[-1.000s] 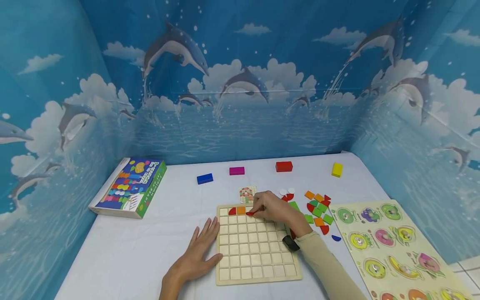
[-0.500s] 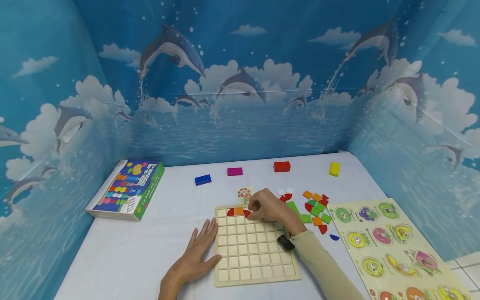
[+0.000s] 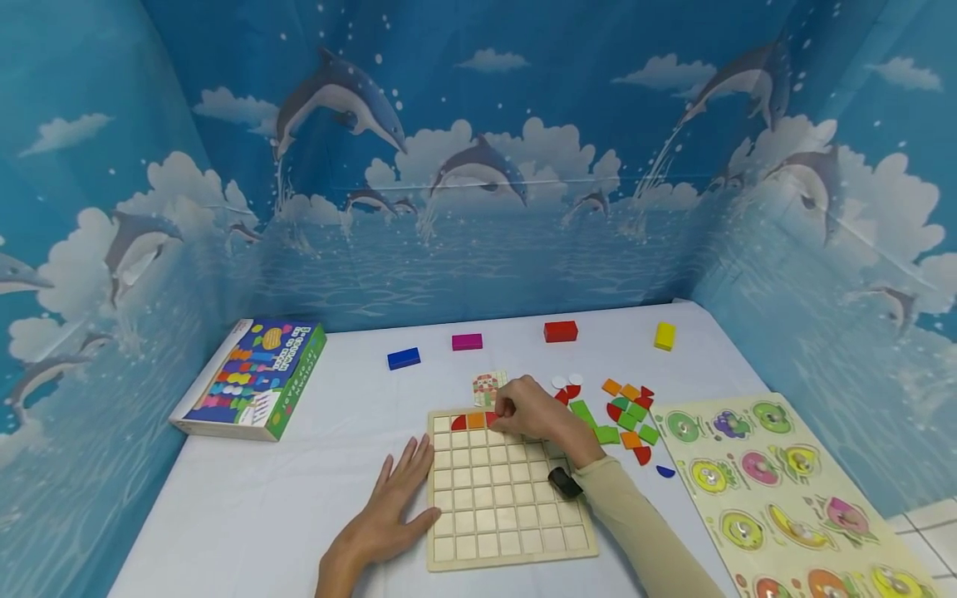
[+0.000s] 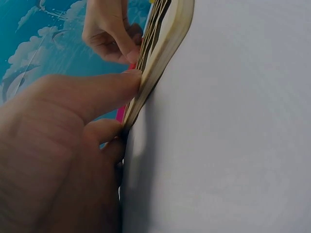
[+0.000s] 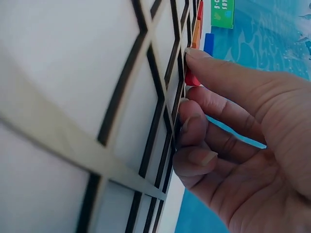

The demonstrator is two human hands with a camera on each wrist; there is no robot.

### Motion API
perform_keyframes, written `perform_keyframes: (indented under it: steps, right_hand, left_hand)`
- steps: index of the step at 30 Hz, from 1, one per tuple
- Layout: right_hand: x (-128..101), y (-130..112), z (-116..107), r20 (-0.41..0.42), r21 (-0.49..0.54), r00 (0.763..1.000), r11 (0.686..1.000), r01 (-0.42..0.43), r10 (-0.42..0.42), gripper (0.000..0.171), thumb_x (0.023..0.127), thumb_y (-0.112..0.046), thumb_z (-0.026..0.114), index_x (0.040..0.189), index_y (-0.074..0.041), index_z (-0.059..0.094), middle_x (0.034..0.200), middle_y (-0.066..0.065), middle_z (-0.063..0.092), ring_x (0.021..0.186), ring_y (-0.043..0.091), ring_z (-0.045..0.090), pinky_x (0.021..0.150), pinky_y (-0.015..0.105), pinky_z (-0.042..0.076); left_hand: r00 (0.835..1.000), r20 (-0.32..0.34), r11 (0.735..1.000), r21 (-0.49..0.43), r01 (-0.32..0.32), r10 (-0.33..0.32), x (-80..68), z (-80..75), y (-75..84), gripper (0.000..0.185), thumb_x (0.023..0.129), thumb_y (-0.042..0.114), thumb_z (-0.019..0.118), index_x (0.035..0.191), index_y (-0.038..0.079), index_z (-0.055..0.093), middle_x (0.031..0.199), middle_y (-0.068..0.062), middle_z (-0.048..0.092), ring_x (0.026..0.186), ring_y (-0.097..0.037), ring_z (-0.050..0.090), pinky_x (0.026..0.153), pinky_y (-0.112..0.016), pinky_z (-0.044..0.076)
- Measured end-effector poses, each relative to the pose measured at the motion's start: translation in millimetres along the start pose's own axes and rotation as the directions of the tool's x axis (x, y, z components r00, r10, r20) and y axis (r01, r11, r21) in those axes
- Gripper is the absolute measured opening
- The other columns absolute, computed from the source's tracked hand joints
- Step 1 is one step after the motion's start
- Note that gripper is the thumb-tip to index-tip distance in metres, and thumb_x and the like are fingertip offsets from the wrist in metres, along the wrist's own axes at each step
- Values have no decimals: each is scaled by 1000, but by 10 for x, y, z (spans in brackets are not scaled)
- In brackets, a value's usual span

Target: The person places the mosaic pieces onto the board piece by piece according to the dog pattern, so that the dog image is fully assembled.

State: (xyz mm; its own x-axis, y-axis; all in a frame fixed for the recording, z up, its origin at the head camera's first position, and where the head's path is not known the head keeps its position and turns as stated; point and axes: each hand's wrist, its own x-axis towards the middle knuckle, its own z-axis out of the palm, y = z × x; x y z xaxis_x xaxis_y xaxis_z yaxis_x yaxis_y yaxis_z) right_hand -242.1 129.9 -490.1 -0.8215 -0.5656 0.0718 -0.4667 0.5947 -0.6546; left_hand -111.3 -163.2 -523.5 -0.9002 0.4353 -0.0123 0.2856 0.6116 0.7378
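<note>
A wooden grid board (image 3: 486, 499) lies on the white table. My left hand (image 3: 388, 508) lies flat beside it, fingers straight, with fingertips and thumb touching its left edge (image 4: 165, 46). Over the top row, my right hand (image 3: 537, 413) pinches a red quarter-circle tile (image 5: 192, 79) between thumb and index finger. That tile sits at the third cell; the fingers partly cover it. To its left in the row are an orange square tile (image 3: 476, 420) and another red quarter-circle tile (image 3: 459, 423). A pattern card (image 3: 488, 389) lies just behind the board, partly hidden by the right hand.
Loose green, orange and red tiles (image 3: 631, 415) lie right of the board, near a blue half-circle (image 3: 665, 472). A fruit puzzle board (image 3: 718, 507) is at far right, a toy box (image 3: 250, 378) at left. Blue (image 3: 404, 359), magenta (image 3: 467, 341), red (image 3: 561, 331) and yellow blocks (image 3: 664, 336) stand behind.
The right hand has brought the red quarter-circle tile down into the top row, next to the orange square, and turned it slightly. The left hand has stayed at the board's edge.
</note>
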Motion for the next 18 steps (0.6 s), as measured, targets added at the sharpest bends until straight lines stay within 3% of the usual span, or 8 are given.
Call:
perform_keyframes:
  steps: [4,12,18]
  right_hand:
    - [8,-3,2,0,-3,1000,1000,-21,21,17,89,-10,90,83,-10,74,73,-6,62,69,9,55,63,24,52]
    - [-29,29,-8,9,23,999,999,32,-32,8,91,-6,87,94,-6,80,73,-6,63,67,8,56,63,24,54]
    - [-86,120,-103,-1,64,995,993,96,-96,7,93,-4,84,99,-2,81,77,0,69,70,9,59,65,24,55]
  left_hand:
    - [1000,8,1000,22,2,-2,9,-1,-5,88,101,22,73,171,6,24,180,-6,14,168,-31,3,129,-25,-19]
    - [998,37,998,33,44,-46,25,-16,6,88,101,22,73,172,9,22,181,-2,12,168,-27,1,135,-50,-8]
    - [998,38,999,37,39,-40,27,-12,5,88,102,22,73,172,9,21,181,-2,11,168,-26,1,133,-33,-15]
